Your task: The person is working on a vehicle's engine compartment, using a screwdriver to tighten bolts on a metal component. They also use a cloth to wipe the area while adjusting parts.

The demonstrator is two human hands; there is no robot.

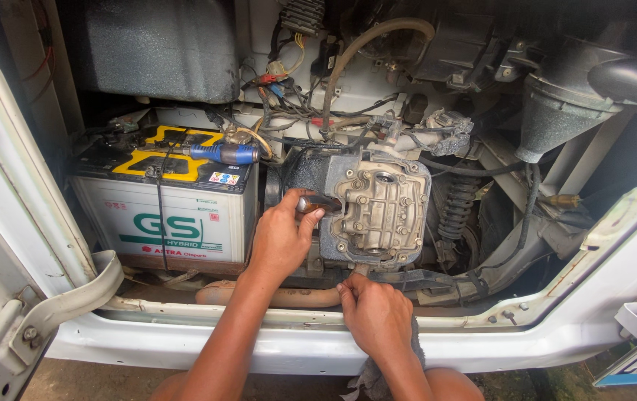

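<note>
A grey metal engine casing [381, 208] with several bolts sits in the open engine bay of a white vehicle. My left hand [280, 239] is closed around a tool with a shiny metal end [308, 203], held against the casing's left side. My right hand [374, 315] is below it, at the casing's bottom edge, with its fingertips pinched together there. A grey rag [410, 355] is tucked under this hand's palm. What the fingertips pinch is hidden.
A white and green car battery [162, 223] stands to the left, with a blue-handled tool [222, 154] lying on top. A black funnel [556, 111] sits at the upper right. Hoses, wires and a coil spring [456, 204] crowd behind. The white body sill [259, 349] runs along the front.
</note>
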